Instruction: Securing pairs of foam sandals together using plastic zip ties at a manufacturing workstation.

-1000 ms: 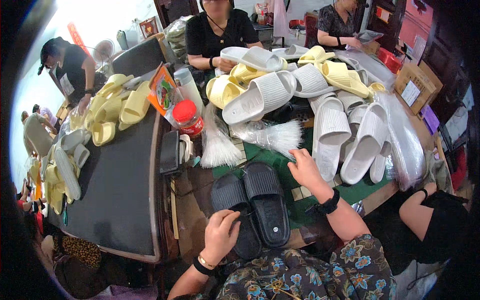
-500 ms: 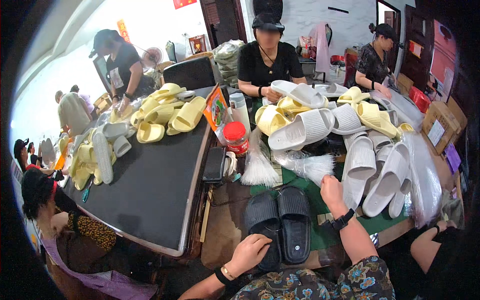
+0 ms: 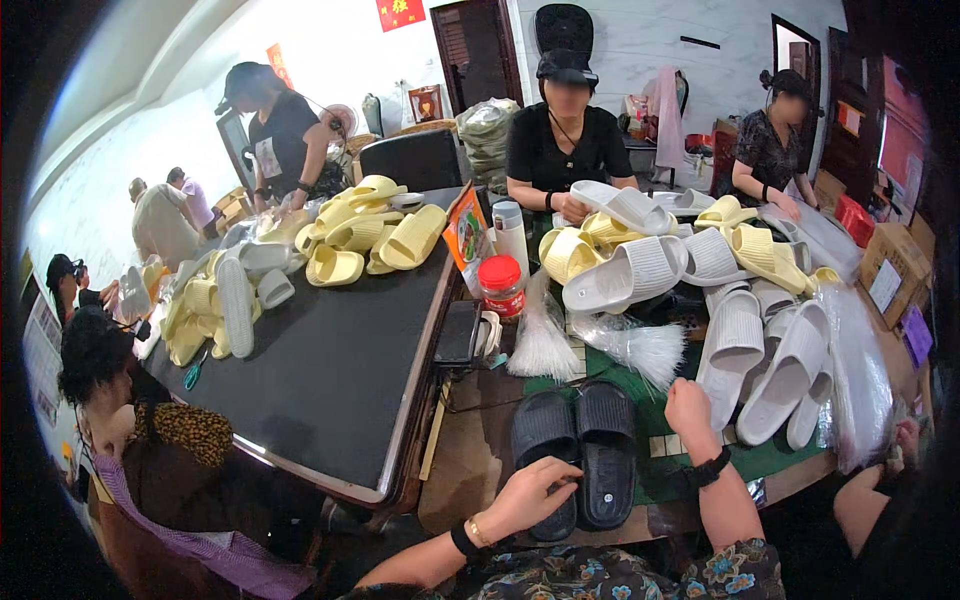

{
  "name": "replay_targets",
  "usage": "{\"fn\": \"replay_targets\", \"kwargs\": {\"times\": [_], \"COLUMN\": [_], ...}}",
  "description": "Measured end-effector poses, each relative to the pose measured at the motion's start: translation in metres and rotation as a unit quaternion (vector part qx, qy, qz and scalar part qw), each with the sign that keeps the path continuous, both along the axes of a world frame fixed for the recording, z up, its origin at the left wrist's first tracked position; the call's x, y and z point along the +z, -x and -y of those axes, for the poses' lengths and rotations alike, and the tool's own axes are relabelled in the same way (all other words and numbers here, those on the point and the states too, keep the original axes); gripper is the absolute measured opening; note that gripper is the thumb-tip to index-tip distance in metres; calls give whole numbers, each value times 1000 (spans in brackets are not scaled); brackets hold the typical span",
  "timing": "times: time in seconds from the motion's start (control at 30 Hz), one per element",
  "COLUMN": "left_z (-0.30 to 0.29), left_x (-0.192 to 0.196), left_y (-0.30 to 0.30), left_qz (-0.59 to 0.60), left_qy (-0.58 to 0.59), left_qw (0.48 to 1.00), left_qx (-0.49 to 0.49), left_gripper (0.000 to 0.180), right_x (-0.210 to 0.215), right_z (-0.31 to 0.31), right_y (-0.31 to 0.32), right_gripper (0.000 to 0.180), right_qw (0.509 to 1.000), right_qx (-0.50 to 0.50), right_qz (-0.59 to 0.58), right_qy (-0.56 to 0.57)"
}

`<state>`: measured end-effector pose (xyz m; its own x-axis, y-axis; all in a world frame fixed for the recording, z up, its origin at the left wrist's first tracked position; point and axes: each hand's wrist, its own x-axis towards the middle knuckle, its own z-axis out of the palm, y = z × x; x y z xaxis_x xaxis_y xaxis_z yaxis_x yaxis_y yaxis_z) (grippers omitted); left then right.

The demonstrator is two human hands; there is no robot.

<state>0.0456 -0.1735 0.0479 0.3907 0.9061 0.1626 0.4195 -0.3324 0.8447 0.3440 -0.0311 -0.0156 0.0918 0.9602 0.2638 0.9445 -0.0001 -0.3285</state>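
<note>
A pair of black slippers (image 3: 607,470) lies side by side in front of me, toes pointing away. Over the heel half of the left slipper hovers my left hand (image 3: 535,497), fingers loosely bent with a gap between the tips and nothing visible in them. My right hand (image 3: 690,410) is closed, knuckles up, just short of the loose ends of a bundle of thin white plastic strands (image 3: 640,348). Whatever its fingers hold, if anything, is hidden. A second white strand bundle (image 3: 543,345) lies to the left. Grey slippers (image 3: 728,345) are heaped beyond my right hand.
Yellow and grey slippers (image 3: 625,275) pile up ahead, with clear plastic bags (image 3: 855,375) at right. A red-lidded jar (image 3: 501,285) and a dark box (image 3: 457,333) stand left of the strands. Several people sit or stand around, including one across the table (image 3: 570,150).
The whole view has shifted, so things appear farther right. My right hand has drawn back from the strand ends toward me. The fingers of my left hand have spread slightly above the slipper.
</note>
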Motion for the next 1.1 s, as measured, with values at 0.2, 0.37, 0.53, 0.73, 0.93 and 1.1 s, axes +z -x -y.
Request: {"fn": "replay_targets", "kwargs": {"times": [0.2, 0.37, 0.53, 0.73, 0.93, 1.1], "left_z": [-44, -82, -99, -107, -115, -108], "left_x": [33, 6, -5, -13, -9, 3], "left_y": [-26, -57, -75, -72, -80, -75], "left_qz": [14, -68, -67, -48, -1, 8], "left_qy": [-1, -128, -156, -157, -158, -131], "left_qw": [999, 989, 986, 986, 986, 990], "left_qx": [-31, -16, -7, 13, 50, 57], "left_gripper": [25, 39, 30, 17, 10, 10], "right_x": [34, 60, 65, 69, 63, 15], "right_z": [36, 43, 44, 38, -4, -56], "right_y": [-4, 15, 25, 37, 32, 31], "right_gripper": [17, 20, 19, 16, 18, 44], "right_qw": [998, 948, 892, 837, 906, 973], "right_qx": [27, 118, 183, 216, 211, 228], "right_qz": [-40, -244, -349, -415, -365, -16], "right_qy": [43, 165, 222, 283, 25, -36]}}
